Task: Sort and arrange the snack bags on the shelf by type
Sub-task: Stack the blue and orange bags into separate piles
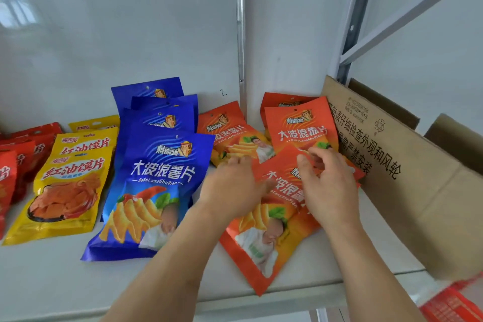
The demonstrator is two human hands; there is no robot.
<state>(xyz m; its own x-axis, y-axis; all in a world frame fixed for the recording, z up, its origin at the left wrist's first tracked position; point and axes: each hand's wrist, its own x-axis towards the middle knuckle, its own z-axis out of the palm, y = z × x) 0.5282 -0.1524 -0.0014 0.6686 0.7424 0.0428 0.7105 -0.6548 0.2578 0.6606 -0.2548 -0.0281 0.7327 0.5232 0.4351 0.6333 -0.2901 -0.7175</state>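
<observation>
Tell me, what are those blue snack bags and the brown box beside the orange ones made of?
Blue snack bags: apparently glossy plastic film, judging by the sheen and crinkled sealed edges. Brown box: matte cardboard, probably corrugated, with folded flaps and printed black characters.

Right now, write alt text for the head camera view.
Two bare hands, left hand and right hand, rest on a loose pile of orange chip bags on a white shelf. To the left lie neat overlapping rows of blue bags, yellow bags and red bags; a cardboard box stands at right.
</observation>
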